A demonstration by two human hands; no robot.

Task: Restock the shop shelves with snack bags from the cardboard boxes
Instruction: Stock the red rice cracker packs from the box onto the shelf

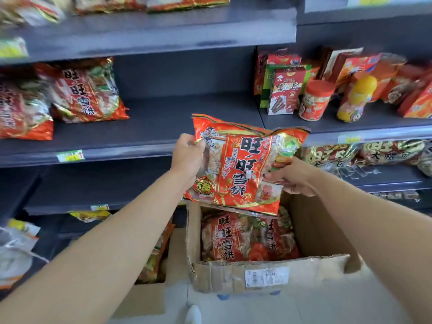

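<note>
Two bare forearms reach forward from the bottom corners. Left hand (187, 155) curled round the upper left edge of a red snack bag (240, 167), fingers pinching the foil. Right hand (297, 176) grips the bag's lower right edge, thumb on the front. Bag held upright between both hands, face to the camera, tilted a little, clear of any shelf and just above an open cardboard box (257, 272).

Box holds more bags (247, 237) of the same print, lying flat. Second box (149, 298) just beside it on the left, also with bags inside.

Behind the held bag: middle shelf (163, 122), dark, its centre bare. Matching bags (86, 90) stand at its left end, blurred. Next bay to the right carries cartons (286, 90), a red-lidded jar (316, 100) and a yellow-capped bottle (355, 99).
</note>
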